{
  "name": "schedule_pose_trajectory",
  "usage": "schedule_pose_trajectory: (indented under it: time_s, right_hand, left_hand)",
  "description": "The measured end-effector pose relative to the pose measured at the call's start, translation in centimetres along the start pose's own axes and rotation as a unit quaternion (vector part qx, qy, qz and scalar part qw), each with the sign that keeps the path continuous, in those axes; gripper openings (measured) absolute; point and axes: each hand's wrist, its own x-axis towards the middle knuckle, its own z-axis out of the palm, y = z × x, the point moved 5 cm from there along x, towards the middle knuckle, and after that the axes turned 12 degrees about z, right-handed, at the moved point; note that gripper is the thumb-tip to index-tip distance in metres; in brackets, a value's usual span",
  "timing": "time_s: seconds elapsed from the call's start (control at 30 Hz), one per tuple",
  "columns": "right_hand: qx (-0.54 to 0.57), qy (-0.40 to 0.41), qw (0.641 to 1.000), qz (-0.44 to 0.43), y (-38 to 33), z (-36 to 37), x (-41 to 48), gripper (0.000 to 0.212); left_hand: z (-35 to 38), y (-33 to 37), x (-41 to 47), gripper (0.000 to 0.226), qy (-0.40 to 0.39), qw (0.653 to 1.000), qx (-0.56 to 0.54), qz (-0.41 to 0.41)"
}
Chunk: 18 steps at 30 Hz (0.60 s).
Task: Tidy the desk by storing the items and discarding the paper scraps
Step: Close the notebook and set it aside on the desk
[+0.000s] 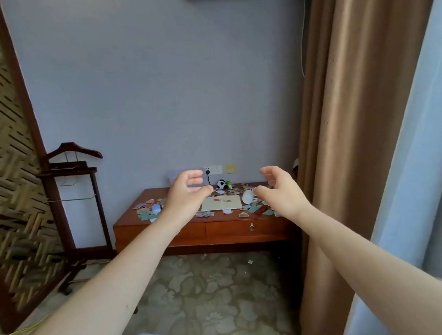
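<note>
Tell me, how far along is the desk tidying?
Nothing looks done yet. Paper scraps litter the desk, a white mug lies on its side beside an open notebook, and one stray scrap sits on the carpet. In hand: nothing; the left hand and right hand are raised in the air, empty. Left: storing every item, perhaps in the closed drawer, and binning the scraps.

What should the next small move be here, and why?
Probably step up to the desk. The left hand and right hand are held out open and empty, and a stretch of carpet lies before the desk, so nothing seems reachable yet. The scraps, the tipped mug and the notebook lie untouched.
</note>
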Motion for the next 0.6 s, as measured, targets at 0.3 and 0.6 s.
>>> schedule_pose_trajectory:
  time_s: [0.3, 0.6]
  right_hand:
    - [-0.021, 0.006, 1.0, -0.016, 0.7, 3.8, 15.1, 0.053]
    - [-0.031, -0.011, 0.999, -0.007, 4.9, 8.1, 28.3, 0.053]
  left_hand:
    - [4.3, -7.1, 13.5, 0.042, -0.003, 1.0, -0.019, -0.009]
    - [9.4, -14.8, 23.5, 0.042, -0.023, 0.999, -0.009, -0.04]
